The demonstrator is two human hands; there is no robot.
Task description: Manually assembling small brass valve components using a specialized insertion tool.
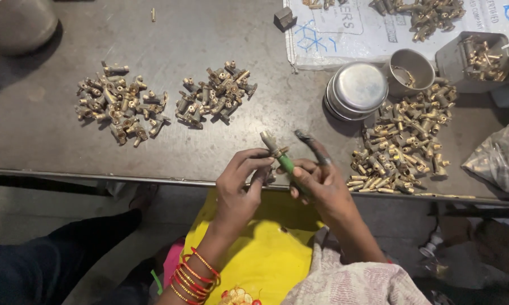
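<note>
I see my left hand (240, 183) pinching a small brass valve fitting (273, 144) over the grey metal table's (34, 130) 6 o'clock edge w/ right hand (316, 181) closed on a green-handled tool (287, 165), forefinger out; slip = fitting drops off-table.

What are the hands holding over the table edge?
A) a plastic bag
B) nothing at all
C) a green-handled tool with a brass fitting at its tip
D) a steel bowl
C: the right hand grips a green-handled tool while the left hand steadies the brass fitting at its tip.
</note>
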